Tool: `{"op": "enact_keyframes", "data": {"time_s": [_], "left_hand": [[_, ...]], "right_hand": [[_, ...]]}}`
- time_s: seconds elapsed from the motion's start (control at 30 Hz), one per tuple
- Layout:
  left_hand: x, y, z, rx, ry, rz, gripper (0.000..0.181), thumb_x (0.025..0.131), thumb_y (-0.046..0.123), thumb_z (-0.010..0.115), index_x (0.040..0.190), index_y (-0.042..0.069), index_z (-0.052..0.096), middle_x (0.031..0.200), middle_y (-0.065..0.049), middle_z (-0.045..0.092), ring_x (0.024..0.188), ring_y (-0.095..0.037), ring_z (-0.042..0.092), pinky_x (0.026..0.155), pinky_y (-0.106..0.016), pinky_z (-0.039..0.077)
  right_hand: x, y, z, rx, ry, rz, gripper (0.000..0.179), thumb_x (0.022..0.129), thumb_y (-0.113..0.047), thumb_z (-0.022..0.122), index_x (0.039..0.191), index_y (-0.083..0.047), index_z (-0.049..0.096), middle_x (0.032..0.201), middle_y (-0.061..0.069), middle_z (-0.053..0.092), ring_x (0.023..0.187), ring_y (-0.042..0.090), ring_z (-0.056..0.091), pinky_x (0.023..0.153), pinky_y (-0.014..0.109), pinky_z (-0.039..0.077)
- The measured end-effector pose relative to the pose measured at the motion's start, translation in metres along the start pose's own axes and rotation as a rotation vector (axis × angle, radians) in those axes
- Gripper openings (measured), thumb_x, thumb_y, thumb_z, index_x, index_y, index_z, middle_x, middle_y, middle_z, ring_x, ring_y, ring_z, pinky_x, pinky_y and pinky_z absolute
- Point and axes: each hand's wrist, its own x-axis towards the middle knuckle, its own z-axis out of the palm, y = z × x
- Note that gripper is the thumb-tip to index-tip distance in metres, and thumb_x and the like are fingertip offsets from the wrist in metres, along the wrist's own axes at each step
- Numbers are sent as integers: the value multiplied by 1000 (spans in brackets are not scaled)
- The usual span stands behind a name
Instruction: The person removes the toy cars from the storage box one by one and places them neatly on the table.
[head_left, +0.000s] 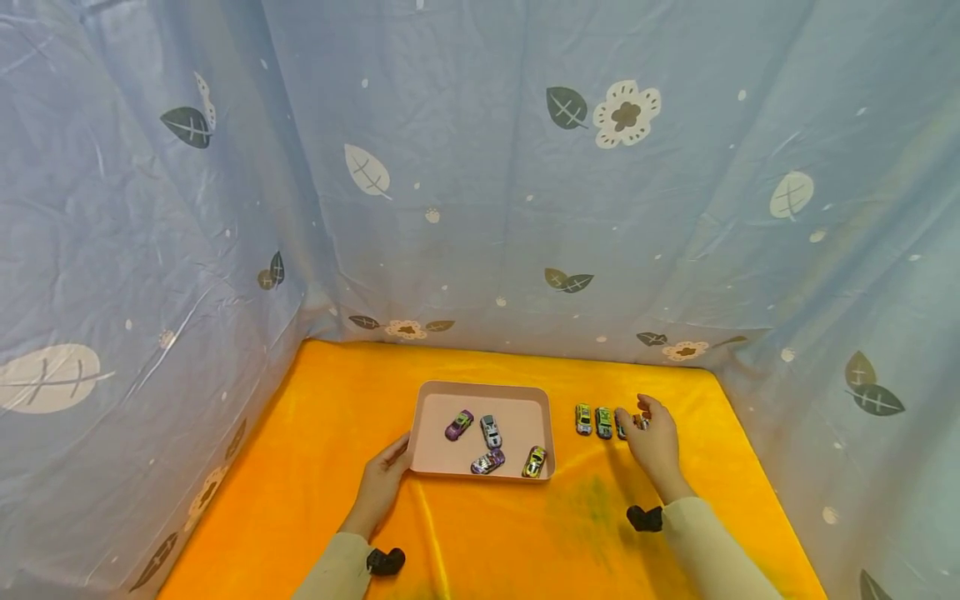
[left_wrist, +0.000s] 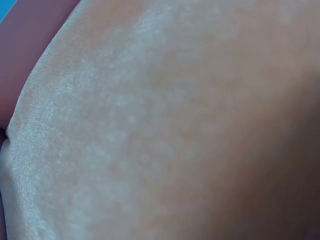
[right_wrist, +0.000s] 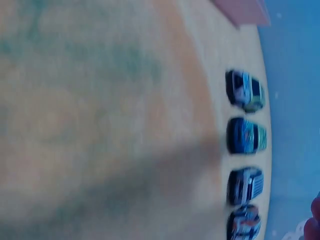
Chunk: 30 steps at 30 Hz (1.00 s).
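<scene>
A shallow pink tray (head_left: pixel 480 388) lies on the yellow cloth with several toy cars inside: a purple-and-green car (head_left: pixel 459 425), a white car (head_left: pixel 491 432), a purple patterned car (head_left: pixel 488 462) and a yellow car (head_left: pixel 535 462). My left hand (head_left: pixel 382 483) grips the tray's left edge. To the right of the tray stands a row of toy cars, with a yellow-green car (head_left: pixel 583 419) and a green car (head_left: pixel 603 422) in plain sight. Over the row's right end hovers my right hand (head_left: pixel 656 446), fingers loosely bent and holding nothing, partly hiding the dark car (right_wrist: pixel 245 186) and the orange car (right_wrist: pixel 244 222).
Yellow cloth (head_left: pixel 495 542) covers the work surface, wrinkled in front of the tray. Blue patterned curtains (head_left: pixel 480 208) hang behind it and on both sides. Black bands with small devices sit at both wrists.
</scene>
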Motion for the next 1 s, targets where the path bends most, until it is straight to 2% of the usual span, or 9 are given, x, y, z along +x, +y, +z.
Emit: {"op": "enact_keyframes", "data": {"time_s": [0.27, 0.4, 0.57, 0.77, 0.9, 1.0], "left_hand": [[0, -1, 0, -15, -9, 6, 43, 99, 25, 57, 141, 20, 53, 142, 0, 51, 137, -21, 37, 107, -40, 37], [0, 0, -1, -22, -14, 8, 43, 99, 24, 57, 141, 20, 53, 142, -1, 51, 137, -21, 37, 108, -41, 36], [0, 0, 0, -31, -10, 6, 42, 99, 23, 58, 141, 20, 53, 141, 0, 52, 136, -20, 38, 107, -39, 37], [0, 1, 0, -37, -14, 7, 43, 99, 22, 57, 142, 20, 52, 141, 1, 51, 135, -19, 39, 106, -38, 38], [-1, 2, 0, -36, -12, 5, 43, 99, 22, 57, 142, 19, 52, 141, 1, 52, 135, -19, 40, 106, -38, 38], [-1, 2, 0, -37, -10, 0, 43, 99, 22, 57, 142, 20, 52, 141, 1, 51, 135, -18, 39, 106, -38, 38]], "right_hand": [[-10, -23, 19, 7, -51, -90, 64, 91, -37, 68, 140, -2, 46, 129, 21, 53, 118, 40, 48, 96, 58, 43], [-14, -31, 31, -8, -79, -152, 64, 88, -37, 71, 137, -2, 50, 126, 21, 55, 115, 38, 51, 96, 57, 44], [-21, -41, 44, -17, -166, -235, 62, 85, -34, 75, 134, -2, 53, 126, 19, 57, 114, 36, 53, 95, 56, 44], [-27, -51, 57, -37, -262, -355, 59, 80, -20, 80, 130, 1, 57, 119, 18, 61, 109, 36, 55, 91, 55, 47], [-29, -55, 65, -139, -308, -428, 57, 79, -21, 81, 129, -2, 60, 117, 12, 63, 112, 34, 54, 100, 57, 39], [-29, -60, 68, -179, -378, -434, 56, 79, -24, 81, 129, -8, 61, 123, 9, 61, 118, 34, 49, 105, 59, 30]]}}
